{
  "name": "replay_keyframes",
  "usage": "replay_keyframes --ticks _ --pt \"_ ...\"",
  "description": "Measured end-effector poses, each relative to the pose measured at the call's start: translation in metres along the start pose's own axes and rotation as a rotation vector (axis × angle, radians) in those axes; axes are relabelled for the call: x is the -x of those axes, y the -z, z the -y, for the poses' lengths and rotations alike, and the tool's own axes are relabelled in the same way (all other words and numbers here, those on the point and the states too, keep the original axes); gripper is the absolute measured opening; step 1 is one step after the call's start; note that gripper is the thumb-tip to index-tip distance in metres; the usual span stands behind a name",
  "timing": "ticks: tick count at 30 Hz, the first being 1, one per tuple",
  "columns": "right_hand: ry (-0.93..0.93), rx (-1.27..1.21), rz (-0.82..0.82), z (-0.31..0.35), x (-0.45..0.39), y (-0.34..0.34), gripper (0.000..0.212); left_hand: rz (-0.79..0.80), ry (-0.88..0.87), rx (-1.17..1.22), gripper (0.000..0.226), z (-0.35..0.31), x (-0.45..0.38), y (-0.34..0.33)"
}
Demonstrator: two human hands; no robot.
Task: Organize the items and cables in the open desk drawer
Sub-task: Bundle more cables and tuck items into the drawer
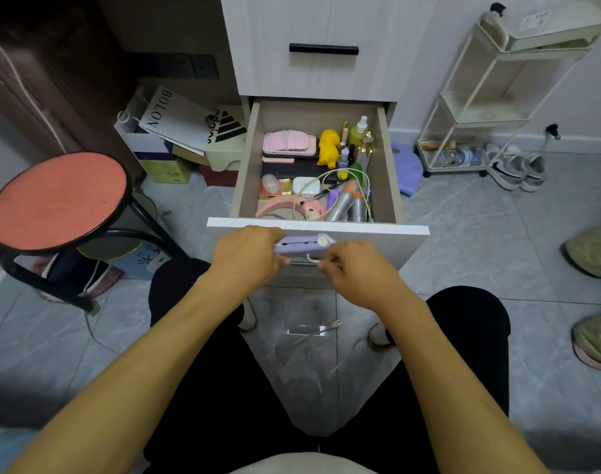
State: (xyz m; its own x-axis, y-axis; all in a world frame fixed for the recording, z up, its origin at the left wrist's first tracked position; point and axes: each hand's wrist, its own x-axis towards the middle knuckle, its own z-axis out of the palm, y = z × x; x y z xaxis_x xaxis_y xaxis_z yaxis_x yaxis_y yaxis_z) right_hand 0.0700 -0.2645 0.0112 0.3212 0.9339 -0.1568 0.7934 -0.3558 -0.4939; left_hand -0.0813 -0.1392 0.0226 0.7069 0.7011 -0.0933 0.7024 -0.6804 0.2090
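Note:
The open drawer (318, 226) is pulled out toward me and crammed with items. In front of its near edge my left hand (248, 256) grips a small purple device (301, 245) with a round cream button. My right hand (357, 271) pinches a thin white cord (312, 258) that hangs from that device. Inside the drawer lie a pink case (289, 142) wrapped with a cord, a yellow duck toy (327, 147), a white charger (304, 186) with a looping cream cable (347, 174), silver spray cans (348, 206), small bottles and a pink band.
A red-topped stool (58, 200) stands at the left. Boxes and paper bags (176, 131) sit beside the cabinet. A white wire cart (480, 107) and sneakers (518, 171) are at the right. A closed upper drawer (323, 49) is above. Grey tile floor lies around my knees.

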Motion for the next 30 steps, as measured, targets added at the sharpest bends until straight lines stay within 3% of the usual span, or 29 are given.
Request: replay_keyframes --ticks 5,10,15,18,20,24,27,30 --pt "0.019 0.026 -0.094 -0.001 -0.010 0.023 0.021 0.089 -0.187 -0.082 0.014 0.007 0.004 -0.002" --pt "-0.011 -0.426 0.015 -0.020 -0.004 0.019 0.017 0.072 -0.421 -0.076 0.032 0.014 0.003 -0.001" --pt "-0.148 -0.965 -0.013 -0.027 0.006 0.001 0.016 0.157 -0.290 0.724 0.024 0.021 0.018 -0.006" --pt "-0.161 -0.799 -0.053 -0.021 0.010 -0.017 0.020 0.140 -0.078 0.932 0.023 0.011 0.024 -0.019" --pt "-0.105 -0.567 -0.034 -0.018 0.013 -0.028 0.027 0.087 0.033 0.843 0.020 0.009 0.023 -0.033" --pt "-0.033 -0.200 0.029 -0.017 0.015 -0.036 0.035 0.051 0.127 0.449 0.028 0.005 0.021 -0.041" --pt "-0.014 -0.110 -0.023 -0.013 0.016 -0.028 0.024 0.044 0.061 0.158 0.031 0.001 0.018 -0.037" --pt "-0.020 -0.072 -0.075 -0.017 0.010 -0.017 0.021 0.044 -0.034 0.042 0.031 -0.001 0.018 -0.036"
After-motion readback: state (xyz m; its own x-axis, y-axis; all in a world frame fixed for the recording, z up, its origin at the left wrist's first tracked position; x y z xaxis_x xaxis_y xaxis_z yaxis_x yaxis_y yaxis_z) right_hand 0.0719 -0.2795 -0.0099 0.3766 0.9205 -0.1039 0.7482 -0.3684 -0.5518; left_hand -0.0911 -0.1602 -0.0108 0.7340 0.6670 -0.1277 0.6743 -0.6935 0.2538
